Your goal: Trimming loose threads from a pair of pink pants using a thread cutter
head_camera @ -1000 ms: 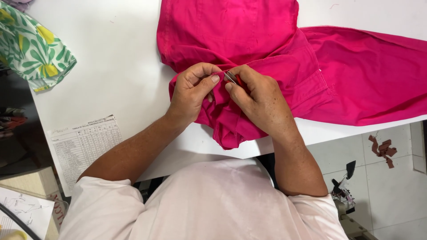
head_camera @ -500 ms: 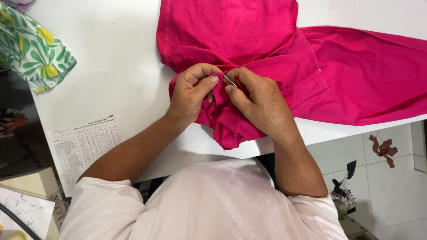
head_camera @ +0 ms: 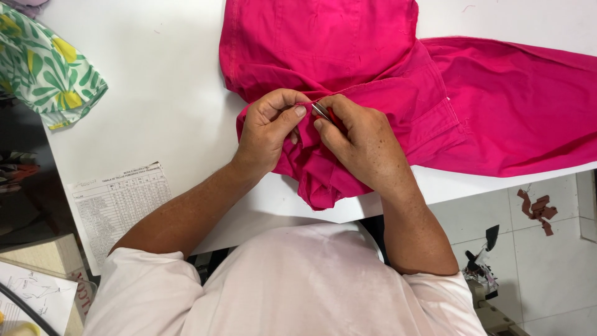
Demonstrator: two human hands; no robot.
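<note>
Bright pink cotton garment lies spread on the white counter, its near fold hanging over the edge at 6 o'clock. Left hand pinches a fold of it between thumb and fingers. Right hand grips a small silver metal tool, fingers pressed together around it. Green leaf-print cloth lies at 9 o'clock.

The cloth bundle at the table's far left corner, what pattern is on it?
Green leaves and yellow shapes on white; the cloth bundle shows best in the head view.
</note>
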